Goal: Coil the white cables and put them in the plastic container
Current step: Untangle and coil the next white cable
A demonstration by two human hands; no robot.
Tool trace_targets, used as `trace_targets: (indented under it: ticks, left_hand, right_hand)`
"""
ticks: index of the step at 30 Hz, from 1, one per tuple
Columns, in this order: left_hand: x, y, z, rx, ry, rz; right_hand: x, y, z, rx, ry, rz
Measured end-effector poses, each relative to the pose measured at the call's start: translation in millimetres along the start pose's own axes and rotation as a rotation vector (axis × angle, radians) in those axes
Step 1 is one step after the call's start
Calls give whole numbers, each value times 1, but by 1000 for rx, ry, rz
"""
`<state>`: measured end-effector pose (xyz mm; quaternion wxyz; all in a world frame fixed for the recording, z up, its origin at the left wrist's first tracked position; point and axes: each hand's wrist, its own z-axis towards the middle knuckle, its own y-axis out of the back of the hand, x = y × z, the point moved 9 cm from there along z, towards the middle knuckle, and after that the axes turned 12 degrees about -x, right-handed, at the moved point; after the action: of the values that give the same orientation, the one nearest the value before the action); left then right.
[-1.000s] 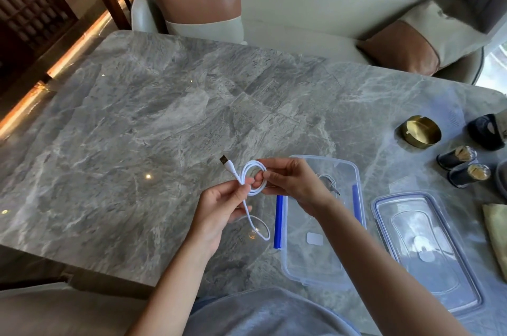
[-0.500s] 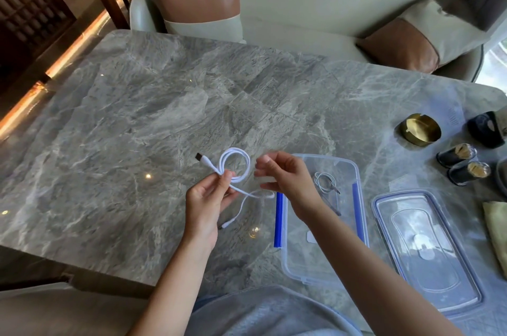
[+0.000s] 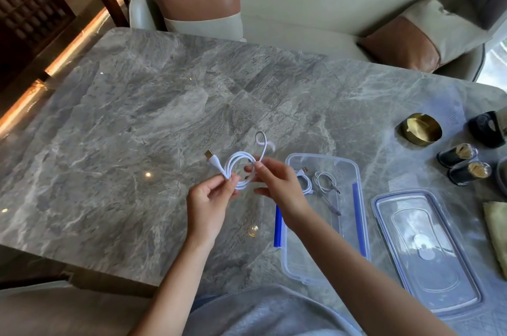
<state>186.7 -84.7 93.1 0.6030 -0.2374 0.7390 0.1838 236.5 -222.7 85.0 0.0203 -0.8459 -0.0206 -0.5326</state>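
The person holds a white cable [image 3: 238,169] up over the table [image 3: 137,116], just to the left of the plastic container [image 3: 323,156]. Most of the cable is wound into a small round ring.

The left hand [image 3: 211,195] pinches the bottom of the ring between thumb and fingers. The right hand [image 3: 277,184] pinches the cable at the ring's right side. From there the loose end [image 3: 262,141] sticks up and bends over in a little hook. The plug [image 3: 210,156] pokes out at the top left of the ring.

I think the last bit has to be wound or tucked in next. Here is what could go wrong. The cable looks springy. If either pinch gets soft, the ring could pop open and the loops would fall apart. If the loose end is pulled too hard, the ring could get squashed or twisted. If it is not tucked in well, the ring may come undone once it is let go.

The container is open, with its lid [image 3: 428,250] lying on the table beside it. Other coiled cables [image 3: 307,183] lie inside already. A messy ring dropped on them could tangle with them.
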Motion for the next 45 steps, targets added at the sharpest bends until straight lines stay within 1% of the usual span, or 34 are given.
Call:
trace_targets:
  ticks: [2,4,8,10,12,14,18,22,24,25,26,28,29,31,32,34,38,42,45]
  left_hand:
    - [8,1,1,49,35,60]
    - [15,0,-2,115,78,88]
    - [14,1,-3,190,53,156]
    - [11,-2,-4,254,38,216]
    - [9,-4,-3,289,29,262]
    - [7,-2,-1,300,37,274]
    - [-2,0,0,299,61,243]
    - [-9,6,-1,362,85,220]
    - [-11,14,3,356,67,276]
    - [-12,18,7,323,24,336]
    - [-17,22,12,269,-55,413]
    - [-30,19,15,207,-278,579]
    - [-35,13,13,221,-375,639]
    - [-37,-2,9,299,-496,704]
    - [-37,-8,8,320,-537,720]
    - [-38,-13,10,306,-563,729]
    - [-29,-4,17,271,-392,637]
    - [-18,-4,7,393,-256,544]
    - [-9,-2,-1,434,-25,345]
  right_hand:
    - [11,5,3,-17,97,-34]
    - [22,5,6,44,201,-150]
    - [33,-7,1,252,426,-559]
    - [34,-10,0,295,531,-748]
    - [35,-12,-1,331,571,-832]
    - [36,-13,-2,374,527,-785]
    - [36,-14,-4,455,344,-542]
    - [34,-11,-3,478,265,-476]
    - [32,-9,-3,491,241,-460]
    - [32,-8,-4,503,234,-455]
    - [32,-9,-5,521,228,-449]
    - [32,-10,-8,561,217,-444]
    - [33,-11,-9,583,214,-447]
    - [32,-13,-12,615,212,-470]
    - [31,-13,-13,623,211,-480]
    - [29,-11,-13,626,198,-465]
    - [27,1,-6,570,184,-446]
    - [22,9,5,462,195,-500]
    - [24,10,8,374,279,-550]
